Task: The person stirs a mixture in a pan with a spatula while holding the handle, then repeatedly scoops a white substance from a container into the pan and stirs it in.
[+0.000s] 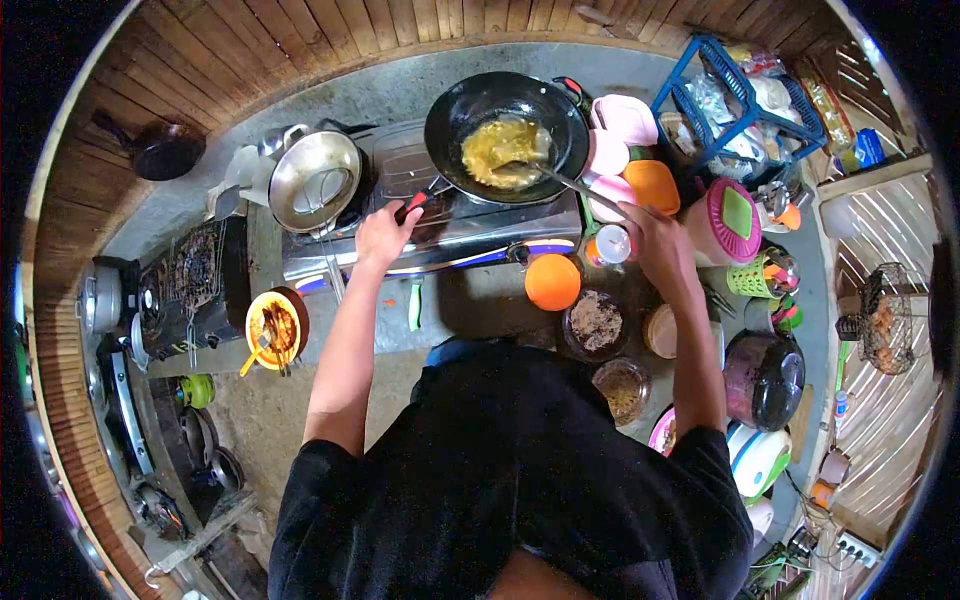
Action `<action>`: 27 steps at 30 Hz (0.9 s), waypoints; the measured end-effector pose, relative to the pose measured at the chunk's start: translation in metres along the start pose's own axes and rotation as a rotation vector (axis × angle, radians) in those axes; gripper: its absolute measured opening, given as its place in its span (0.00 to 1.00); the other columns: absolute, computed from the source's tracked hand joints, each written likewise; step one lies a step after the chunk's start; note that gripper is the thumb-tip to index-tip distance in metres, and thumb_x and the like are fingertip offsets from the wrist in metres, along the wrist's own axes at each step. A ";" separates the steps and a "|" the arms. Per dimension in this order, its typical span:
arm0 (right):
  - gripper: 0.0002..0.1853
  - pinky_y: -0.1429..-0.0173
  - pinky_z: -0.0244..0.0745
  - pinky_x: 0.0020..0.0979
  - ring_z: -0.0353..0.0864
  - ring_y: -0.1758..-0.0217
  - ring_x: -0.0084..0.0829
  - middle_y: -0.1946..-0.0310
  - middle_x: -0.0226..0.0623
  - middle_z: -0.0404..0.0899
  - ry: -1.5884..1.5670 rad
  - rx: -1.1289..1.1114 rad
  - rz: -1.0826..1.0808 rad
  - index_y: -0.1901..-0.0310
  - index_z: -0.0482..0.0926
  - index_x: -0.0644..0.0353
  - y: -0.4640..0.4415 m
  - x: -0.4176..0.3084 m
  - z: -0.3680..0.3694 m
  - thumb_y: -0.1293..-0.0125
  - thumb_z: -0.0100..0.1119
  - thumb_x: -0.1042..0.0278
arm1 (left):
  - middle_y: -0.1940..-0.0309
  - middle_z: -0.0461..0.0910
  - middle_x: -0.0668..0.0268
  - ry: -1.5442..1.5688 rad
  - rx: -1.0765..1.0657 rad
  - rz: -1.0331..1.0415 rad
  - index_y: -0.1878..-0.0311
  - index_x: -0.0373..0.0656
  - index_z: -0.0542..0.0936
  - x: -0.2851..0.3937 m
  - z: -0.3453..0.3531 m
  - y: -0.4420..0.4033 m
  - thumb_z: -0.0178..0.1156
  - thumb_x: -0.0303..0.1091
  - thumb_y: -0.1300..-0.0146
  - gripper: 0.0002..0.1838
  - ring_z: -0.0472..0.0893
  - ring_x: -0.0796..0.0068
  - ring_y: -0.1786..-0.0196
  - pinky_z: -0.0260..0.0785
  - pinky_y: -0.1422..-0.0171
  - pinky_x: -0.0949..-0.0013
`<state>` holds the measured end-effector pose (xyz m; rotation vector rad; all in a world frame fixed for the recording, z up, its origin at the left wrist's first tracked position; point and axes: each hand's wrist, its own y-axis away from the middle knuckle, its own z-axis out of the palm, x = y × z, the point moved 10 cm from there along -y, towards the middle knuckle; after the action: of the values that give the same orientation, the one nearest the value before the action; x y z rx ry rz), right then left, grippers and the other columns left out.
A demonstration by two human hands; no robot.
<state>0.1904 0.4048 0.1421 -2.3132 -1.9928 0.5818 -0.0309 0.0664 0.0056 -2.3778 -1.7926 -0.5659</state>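
Note:
A black wok sits on the gas stove, with a yellowish, liquid-looking food in its bottom. My left hand is closed around the wok's red and black handle. In my right hand is the long shaft of a metal cooking spatula. Its head rests in the yellow food, and its exact shape is partly hidden there. To the left of the wok, a silver pan with a wire strainer in it stands on the stove.
An orange bowl of dark red food stands at the counter's left. Near my right forearm are an orange lid, a bowl of crumbly food and a jar. Pink containers and a blue rack stand behind. A green-handled knife lies in front.

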 end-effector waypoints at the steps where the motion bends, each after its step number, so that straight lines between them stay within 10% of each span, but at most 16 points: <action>1: 0.14 0.62 0.78 0.45 0.83 0.65 0.47 0.62 0.43 0.83 0.005 -0.010 0.001 0.49 0.82 0.50 0.006 -0.005 -0.010 0.34 0.54 0.70 | 0.59 0.85 0.50 0.010 0.016 0.005 0.46 0.51 0.82 -0.001 0.000 0.000 0.56 0.64 0.38 0.29 0.83 0.48 0.53 0.75 0.47 0.51; 15: 0.23 0.60 0.81 0.46 0.85 0.66 0.48 0.66 0.50 0.82 0.102 -0.145 -0.030 0.43 0.78 0.60 -0.034 -0.083 0.088 0.41 0.50 0.78 | 0.59 0.85 0.48 0.109 -0.037 -0.041 0.42 0.52 0.82 -0.013 0.010 -0.006 0.60 0.67 0.42 0.34 0.83 0.50 0.50 0.74 0.43 0.54; 27: 0.17 0.61 0.79 0.50 0.84 0.65 0.52 0.67 0.52 0.83 0.168 0.005 0.201 0.46 0.79 0.55 -0.064 0.048 0.075 0.36 0.53 0.66 | 0.51 0.84 0.53 0.095 -0.099 -0.095 0.40 0.57 0.81 -0.014 0.012 -0.005 0.59 0.65 0.40 0.31 0.81 0.53 0.45 0.72 0.38 0.55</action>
<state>0.1125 0.4461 0.0770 -2.4843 -1.6992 0.3843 -0.0363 0.0587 -0.0118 -2.2937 -1.8855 -0.7830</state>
